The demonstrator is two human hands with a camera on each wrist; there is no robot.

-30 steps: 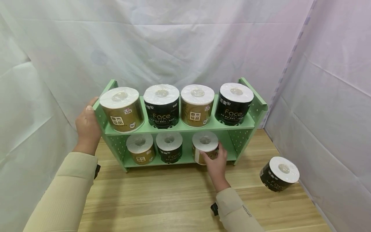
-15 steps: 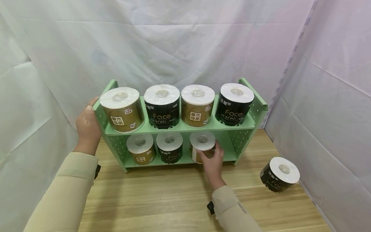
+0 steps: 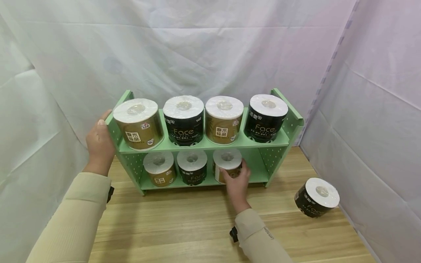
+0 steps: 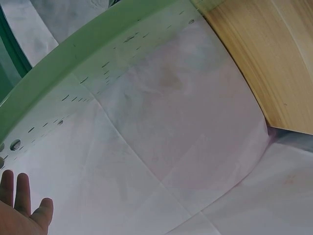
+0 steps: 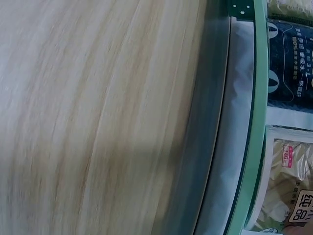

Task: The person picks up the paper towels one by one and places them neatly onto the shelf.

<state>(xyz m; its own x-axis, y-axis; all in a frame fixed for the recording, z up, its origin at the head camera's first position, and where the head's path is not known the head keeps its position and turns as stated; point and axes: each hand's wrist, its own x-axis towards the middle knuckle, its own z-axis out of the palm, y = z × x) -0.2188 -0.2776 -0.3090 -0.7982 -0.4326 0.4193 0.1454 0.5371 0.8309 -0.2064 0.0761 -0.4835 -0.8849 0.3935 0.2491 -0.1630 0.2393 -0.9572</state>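
Note:
My right hand (image 3: pixel 237 184) holds a gold-wrapped toilet paper roll (image 3: pixel 227 166) on the lower tier of a green two-tier shelf (image 3: pixel 204 148), thumb at its front and fingers at its right side. To its left stand a black-wrapped roll (image 3: pixel 192 168) and another gold-wrapped roll (image 3: pixel 159 170). On the outside of the shelf's left side panel (image 3: pixel 113 133), my left hand (image 3: pixel 100 146) rests near the top. Straight fingers (image 4: pixel 22 193) of that hand show beside the perforated panel in the left wrist view. The right wrist view shows wrapped rolls beyond a green shelf edge (image 5: pixel 259 117).
Along the upper tier stand several rolls, gold ones (image 3: pixel 138 124) alternating with black ones (image 3: pixel 183 122). One more black-wrapped roll (image 3: pixel 317 197) leans tilted on the wooden table (image 3: pixel 177 226) at the right. White cloth (image 3: pixel 210 54) hangs behind and at both sides.
My right hand has shifted the gold-wrapped roll leftward and slightly back on the lower tier, closer to the black-wrapped one. The left hand has stayed in place.

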